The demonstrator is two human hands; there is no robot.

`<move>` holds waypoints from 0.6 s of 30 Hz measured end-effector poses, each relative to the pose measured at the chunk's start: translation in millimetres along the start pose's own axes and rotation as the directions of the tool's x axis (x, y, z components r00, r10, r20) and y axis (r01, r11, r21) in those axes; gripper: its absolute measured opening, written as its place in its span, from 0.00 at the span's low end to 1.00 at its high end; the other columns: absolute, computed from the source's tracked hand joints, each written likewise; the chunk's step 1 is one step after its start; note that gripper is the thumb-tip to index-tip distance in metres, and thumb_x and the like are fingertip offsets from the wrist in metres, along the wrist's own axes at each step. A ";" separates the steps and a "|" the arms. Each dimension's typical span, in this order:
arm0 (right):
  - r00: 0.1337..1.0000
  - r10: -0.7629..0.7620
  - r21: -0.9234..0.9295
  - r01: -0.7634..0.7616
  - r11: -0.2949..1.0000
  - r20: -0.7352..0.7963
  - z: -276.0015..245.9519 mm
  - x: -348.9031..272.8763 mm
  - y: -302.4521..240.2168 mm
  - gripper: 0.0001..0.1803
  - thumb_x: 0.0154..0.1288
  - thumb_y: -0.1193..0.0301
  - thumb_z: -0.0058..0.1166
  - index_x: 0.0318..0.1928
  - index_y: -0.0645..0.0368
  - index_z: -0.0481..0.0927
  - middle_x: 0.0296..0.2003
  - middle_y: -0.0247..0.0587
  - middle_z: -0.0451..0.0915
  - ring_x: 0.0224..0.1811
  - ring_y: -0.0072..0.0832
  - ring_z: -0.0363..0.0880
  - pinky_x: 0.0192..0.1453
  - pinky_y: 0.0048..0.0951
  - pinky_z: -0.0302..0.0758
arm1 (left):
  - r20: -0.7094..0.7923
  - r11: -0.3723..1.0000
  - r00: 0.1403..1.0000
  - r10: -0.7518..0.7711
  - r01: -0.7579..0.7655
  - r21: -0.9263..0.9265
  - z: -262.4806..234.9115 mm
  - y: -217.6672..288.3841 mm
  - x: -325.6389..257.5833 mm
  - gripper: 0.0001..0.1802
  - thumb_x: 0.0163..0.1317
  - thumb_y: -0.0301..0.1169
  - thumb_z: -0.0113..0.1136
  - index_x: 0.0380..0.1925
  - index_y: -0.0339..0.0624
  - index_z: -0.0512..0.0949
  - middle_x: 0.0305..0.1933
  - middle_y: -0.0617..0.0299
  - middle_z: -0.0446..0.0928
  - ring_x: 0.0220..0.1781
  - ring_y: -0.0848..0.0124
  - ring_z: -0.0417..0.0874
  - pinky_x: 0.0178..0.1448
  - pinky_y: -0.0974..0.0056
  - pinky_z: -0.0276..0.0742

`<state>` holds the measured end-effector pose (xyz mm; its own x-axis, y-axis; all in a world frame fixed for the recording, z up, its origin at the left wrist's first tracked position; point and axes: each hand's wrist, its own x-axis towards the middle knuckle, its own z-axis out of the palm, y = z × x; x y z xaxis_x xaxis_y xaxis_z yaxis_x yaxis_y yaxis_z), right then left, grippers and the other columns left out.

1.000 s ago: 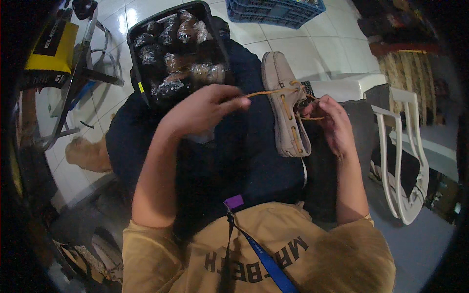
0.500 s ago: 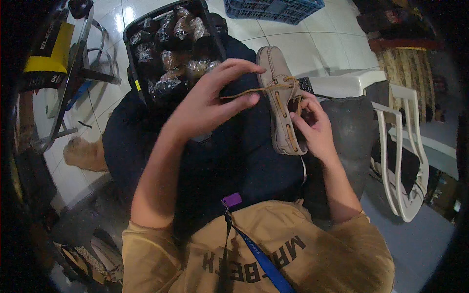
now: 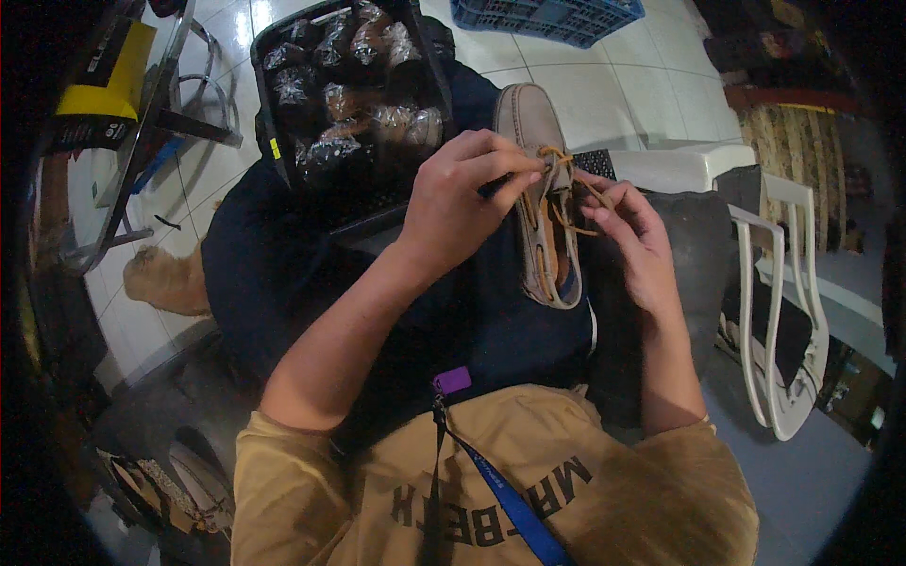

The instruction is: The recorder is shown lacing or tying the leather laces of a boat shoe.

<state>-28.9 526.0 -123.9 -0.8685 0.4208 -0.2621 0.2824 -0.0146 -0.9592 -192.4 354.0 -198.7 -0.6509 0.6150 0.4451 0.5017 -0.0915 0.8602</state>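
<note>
Beige shoe (image 3: 528,115) lies over the lap (image 3: 434,311), tan lace (image 3: 578,229) threaded, no finished bow visible. Left hand (image 3: 462,193) pinches lace, fingers closed; right hand (image 3: 637,236) grips its loose length, fingers likewise closed.

The shoe (image 3: 528,236) looks matt leather, the tiles (image 3: 576,94) glossy.

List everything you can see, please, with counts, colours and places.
Stitched moccasin shoe: 1, beige, upper centre
Shoelace: 1, tan, through the shoe
Deep plastic crate: 1, black, upper left
Wrapped bundles: several, brown and dark, inside that crate
Latticed plastic crate: 1, blue, top
Plastic chair: 1, white, right
Printed box: 1, yellow and black, far left
Loose shoes: several, beige, lower left
Fabric lanyard: 1, blue, bottom centre
Left hand: 1, bare, at the lace
Right hand: 1, bare, at the lace
</note>
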 end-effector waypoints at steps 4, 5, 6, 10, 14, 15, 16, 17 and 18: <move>0.999 0.048 -0.002 -0.048 0.999 0.001 -9.6 4.7 -7.0 0.05 0.80 0.71 0.53 0.42 0.58 0.75 0.61 0.48 0.82 0.61 0.31 0.81 0.66 0.31 0.74 | 0.041 0.998 0.998 -0.052 0.050 0.033 -7.8 9.8 4.4 0.09 0.63 0.23 0.74 0.42 0.40 0.89 0.42 0.57 0.88 0.46 0.65 0.89 0.53 0.62 0.84; 0.996 0.091 0.112 -0.088 0.990 -0.023 -13.1 5.7 -9.2 0.06 0.80 0.69 0.53 0.43 0.58 0.75 0.53 0.47 0.85 0.57 0.33 0.83 0.65 0.32 0.76 | 0.041 0.993 0.993 -0.110 0.112 -0.032 -7.5 10.6 4.5 0.08 0.63 0.24 0.74 0.43 0.39 0.88 0.42 0.58 0.88 0.47 0.67 0.89 0.54 0.62 0.83; 0.995 0.093 0.112 -0.089 0.990 -0.024 -20.3 5.3 -10.5 0.06 0.80 0.69 0.53 0.43 0.58 0.75 0.53 0.47 0.85 0.57 0.33 0.83 0.65 0.32 0.76 | 0.044 0.980 0.985 -0.169 0.173 -0.095 -7.6 11.4 4.3 0.08 0.64 0.25 0.73 0.43 0.38 0.88 0.42 0.59 0.88 0.47 0.69 0.88 0.54 0.63 0.83; 0.989 0.150 0.337 -0.146 0.930 0.014 -40.3 1.5 -28.4 0.10 0.80 0.63 0.55 0.46 0.57 0.74 0.22 0.29 0.67 0.32 0.27 0.79 0.53 0.33 0.81 | 0.089 0.947 0.959 -0.269 0.281 -0.157 -8.4 13.6 4.1 0.07 0.66 0.27 0.73 0.43 0.40 0.88 0.42 0.62 0.88 0.46 0.74 0.86 0.54 0.65 0.80; 0.968 0.209 -0.002 -0.212 0.977 -0.140 -67.4 -1.9 -44.6 0.09 0.78 0.65 0.60 0.47 0.56 0.77 0.23 0.23 0.66 0.24 0.11 0.66 0.36 0.20 0.77 | 0.169 0.899 0.919 -0.356 0.386 -0.206 -8.2 11.0 4.7 0.08 0.65 0.28 0.73 0.42 0.40 0.87 0.41 0.66 0.86 0.44 0.79 0.81 0.51 0.68 0.78; 0.975 0.117 -0.318 -0.174 0.932 -0.190 -73.8 -0.1 -49.1 0.08 0.76 0.67 0.62 0.46 0.57 0.78 0.24 0.23 0.68 0.25 0.11 0.67 0.37 0.21 0.77 | 0.184 0.893 0.916 -0.356 0.392 -0.222 -9.0 9.7 5.3 0.08 0.65 0.28 0.74 0.42 0.39 0.87 0.40 0.67 0.86 0.43 0.81 0.80 0.50 0.69 0.77; 0.978 0.014 -0.603 -0.139 0.785 -0.208 -77.2 0.8 -52.3 0.08 0.75 0.68 0.65 0.45 0.57 0.80 0.25 0.23 0.71 0.26 0.11 0.68 0.38 0.21 0.76 | 0.184 0.893 0.916 -0.356 0.392 -0.220 -8.5 7.4 4.6 0.08 0.65 0.28 0.74 0.42 0.39 0.87 0.40 0.67 0.86 0.43 0.81 0.80 0.50 0.69 0.77; 0.987 -0.029 -0.649 -0.081 0.756 -0.157 -77.0 0.9 -53.1 0.11 0.71 0.70 0.68 0.48 0.61 0.83 0.36 0.31 0.83 0.37 0.18 0.80 0.46 0.24 0.79 | 0.173 0.882 0.918 -0.356 0.391 -0.264 -7.1 4.0 2.7 0.07 0.64 0.27 0.73 0.41 0.39 0.86 0.37 0.66 0.83 0.40 0.79 0.78 0.49 0.68 0.76; 0.987 -0.030 -0.647 -0.080 0.758 -0.157 -70.7 1.6 -51.7 0.11 0.71 0.70 0.68 0.48 0.61 0.83 0.36 0.31 0.83 0.37 0.18 0.80 0.46 0.24 0.79 | 0.163 0.869 0.921 -0.355 0.389 -0.305 -5.7 1.8 1.8 0.07 0.63 0.25 0.72 0.40 0.38 0.86 0.33 0.65 0.80 0.37 0.77 0.77 0.47 0.68 0.76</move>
<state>-16.1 591.6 -67.3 -0.8018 0.5581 -0.2137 0.5474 0.5423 -0.6374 -195.9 350.5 -194.9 -0.6845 0.7262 0.0640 0.0091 -0.0792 0.9968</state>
